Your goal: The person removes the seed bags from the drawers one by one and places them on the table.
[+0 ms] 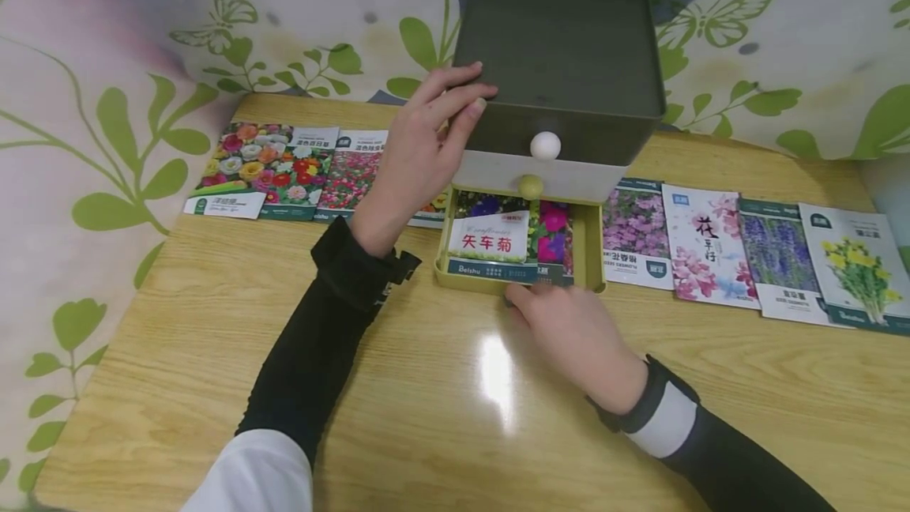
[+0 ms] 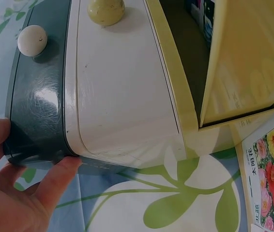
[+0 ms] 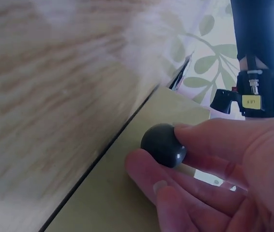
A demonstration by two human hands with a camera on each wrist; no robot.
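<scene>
A small drawer cabinet (image 1: 558,46) with a dark green top stands at the back of the table. Its bottom yellow drawer (image 1: 455,279) is pulled out, and flower seed packets (image 1: 490,237) lie inside. My right hand (image 1: 579,338) pinches the dark round knob (image 3: 163,145) on that drawer's front between thumb and fingers. Against the cabinet's left upper corner rests my left hand (image 1: 426,148), fingers extended over the top edge. In the left wrist view, its fingertips touch the dark upper drawer section (image 2: 40,96). The white knob (image 1: 545,146) and yellow-green knob (image 1: 530,186) above are untouched.
Several seed packets lie in a row left of the cabinet, including a zinnia-like one (image 1: 245,164). More lie to the right, among them a pink-blossom packet (image 1: 711,247) and a yellow-flower packet (image 1: 856,263). A leaf-patterned cloth (image 1: 341,14) hangs behind the wooden table (image 1: 213,314).
</scene>
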